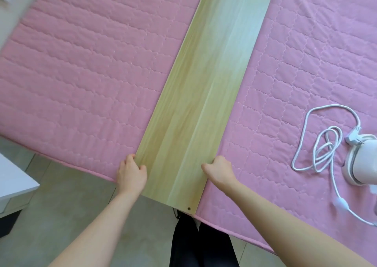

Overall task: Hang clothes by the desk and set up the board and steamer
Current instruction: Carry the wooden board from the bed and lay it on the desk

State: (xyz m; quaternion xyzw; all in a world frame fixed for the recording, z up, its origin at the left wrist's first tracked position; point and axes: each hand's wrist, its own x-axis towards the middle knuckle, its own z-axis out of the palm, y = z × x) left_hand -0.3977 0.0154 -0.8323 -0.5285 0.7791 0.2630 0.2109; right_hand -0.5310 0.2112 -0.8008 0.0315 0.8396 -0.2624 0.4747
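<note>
Board lay lengthwise on the pink quilted bed, near end overhanging, left hand and right hand each gripping a long edge; steamer, cord unplugged, lay well apart; no hung clothes visible.

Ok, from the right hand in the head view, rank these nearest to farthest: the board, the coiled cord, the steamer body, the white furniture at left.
1. Board: gripped by the right hand.
2. Coiled cord: on the quilt, to the right.
3. Steamer body: beyond the cord, at the right edge.
4. White furniture: far left, past the left hand.
</note>
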